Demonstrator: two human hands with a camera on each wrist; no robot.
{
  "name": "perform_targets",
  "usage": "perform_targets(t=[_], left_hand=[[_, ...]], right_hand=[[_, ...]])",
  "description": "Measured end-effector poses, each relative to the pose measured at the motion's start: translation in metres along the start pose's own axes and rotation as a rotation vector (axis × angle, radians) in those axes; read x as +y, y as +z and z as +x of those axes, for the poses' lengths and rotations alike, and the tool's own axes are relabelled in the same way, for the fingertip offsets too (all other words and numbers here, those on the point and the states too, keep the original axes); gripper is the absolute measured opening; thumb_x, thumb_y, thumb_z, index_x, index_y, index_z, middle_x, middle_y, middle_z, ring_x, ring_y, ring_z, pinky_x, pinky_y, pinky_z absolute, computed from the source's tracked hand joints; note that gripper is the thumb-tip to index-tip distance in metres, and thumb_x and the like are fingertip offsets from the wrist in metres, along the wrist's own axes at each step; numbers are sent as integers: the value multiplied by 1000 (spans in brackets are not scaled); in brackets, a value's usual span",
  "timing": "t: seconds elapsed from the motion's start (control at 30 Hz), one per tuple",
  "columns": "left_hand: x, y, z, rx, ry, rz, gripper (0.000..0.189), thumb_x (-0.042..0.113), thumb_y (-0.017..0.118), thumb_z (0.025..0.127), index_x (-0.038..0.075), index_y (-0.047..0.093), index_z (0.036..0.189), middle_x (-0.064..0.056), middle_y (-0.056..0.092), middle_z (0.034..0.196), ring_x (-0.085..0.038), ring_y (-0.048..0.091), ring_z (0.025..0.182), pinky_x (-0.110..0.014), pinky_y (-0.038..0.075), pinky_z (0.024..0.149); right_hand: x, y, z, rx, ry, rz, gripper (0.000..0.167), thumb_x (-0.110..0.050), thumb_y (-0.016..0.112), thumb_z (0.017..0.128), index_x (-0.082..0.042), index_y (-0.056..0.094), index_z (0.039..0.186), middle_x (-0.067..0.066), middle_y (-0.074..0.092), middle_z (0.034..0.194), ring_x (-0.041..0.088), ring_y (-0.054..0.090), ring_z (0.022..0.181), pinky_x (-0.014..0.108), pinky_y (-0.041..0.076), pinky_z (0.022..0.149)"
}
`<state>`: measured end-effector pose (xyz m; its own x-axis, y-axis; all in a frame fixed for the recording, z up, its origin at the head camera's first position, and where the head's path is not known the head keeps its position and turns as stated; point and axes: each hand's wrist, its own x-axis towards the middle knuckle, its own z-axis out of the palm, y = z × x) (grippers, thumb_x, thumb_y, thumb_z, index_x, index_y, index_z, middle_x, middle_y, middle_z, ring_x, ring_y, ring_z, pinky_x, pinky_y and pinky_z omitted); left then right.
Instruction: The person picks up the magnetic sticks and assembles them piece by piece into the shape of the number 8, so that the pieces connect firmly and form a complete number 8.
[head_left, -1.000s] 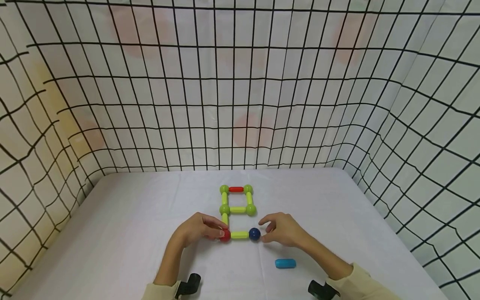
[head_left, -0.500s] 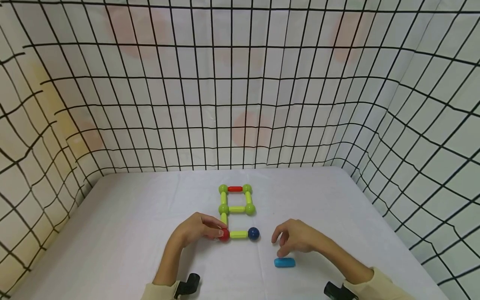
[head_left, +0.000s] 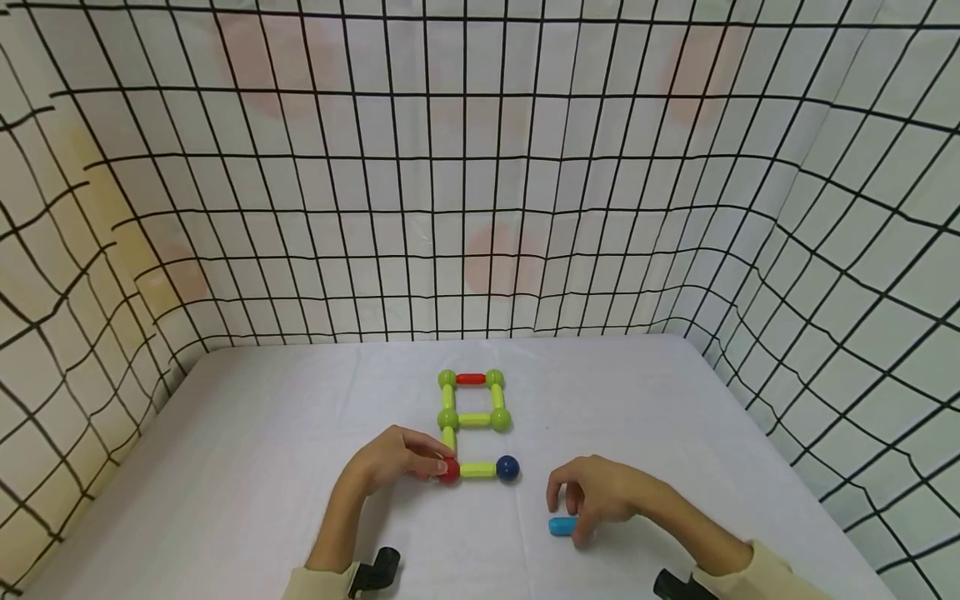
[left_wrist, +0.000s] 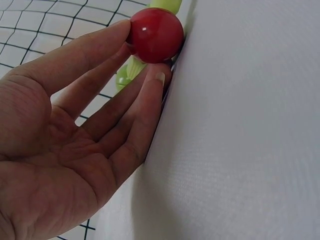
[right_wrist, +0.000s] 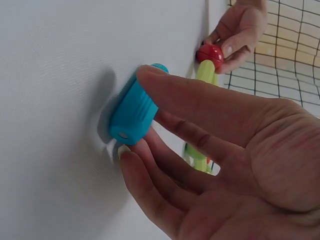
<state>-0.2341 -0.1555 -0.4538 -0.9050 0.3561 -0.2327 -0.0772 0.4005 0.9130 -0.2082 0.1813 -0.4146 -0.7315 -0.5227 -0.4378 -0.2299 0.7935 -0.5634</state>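
Observation:
In the head view, my left hand (head_left: 397,457) holds a red ball (left_wrist: 157,35) between thumb and fingers. The ball joins a figure of yellow-green rods (head_left: 477,471) and green balls (head_left: 447,418), with a red rod (head_left: 471,379) at its far side. At the figure's near right corner sits a dark blue ball (head_left: 507,468). My right hand (head_left: 603,492) is at a light blue magnetic rod (right_wrist: 134,112) lying on the cloth. Its thumb is on one side of the rod and curled fingers are on the other; part of the rod is hidden by the thumb.
A white cloth (head_left: 262,467) covers the table. Black netting (head_left: 465,158) stands in front of pale walls at the back and both sides. A black wrist camera (head_left: 378,568) is strapped at the left sleeve, another (head_left: 678,586) at the right.
My right hand has left the dark blue ball, moved right and toward me, and come down around the light blue magnetic rod. The left hand stays on the red ball.

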Motion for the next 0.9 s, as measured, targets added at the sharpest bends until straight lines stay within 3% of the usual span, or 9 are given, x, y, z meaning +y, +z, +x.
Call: perform_targets(t=[0.53, 0.7, 0.9], left_hand=[[1, -1, -1, -17, 12, -17, 27, 19, 82, 84, 9, 80, 110, -5, 78, 99, -15, 70, 83, -31, 54, 76], [1, -1, -1, -10, 6, -5, 27, 20, 82, 84, 10, 80, 109, -4, 79, 99, -16, 70, 83, -31, 52, 77], [0, 0, 0, -20, 12, -27, 28, 19, 82, 84, 9, 79, 110, -5, 79, 99, -16, 70, 83, -31, 53, 76]], right_hand=[[4, -1, 10, -34, 10, 1, 35, -3, 87, 73, -24, 67, 93, 0, 66, 80, 17, 59, 77, 32, 44, 69], [5, -5, 11, -2, -11, 28, 31, -4, 86, 75, -23, 69, 93, 1, 65, 78, 19, 59, 74, 32, 43, 65], [9, -11, 16, 41, -36, 60, 31, -7, 83, 79, -22, 73, 104, 1, 66, 79, 19, 60, 71, 32, 45, 62]])
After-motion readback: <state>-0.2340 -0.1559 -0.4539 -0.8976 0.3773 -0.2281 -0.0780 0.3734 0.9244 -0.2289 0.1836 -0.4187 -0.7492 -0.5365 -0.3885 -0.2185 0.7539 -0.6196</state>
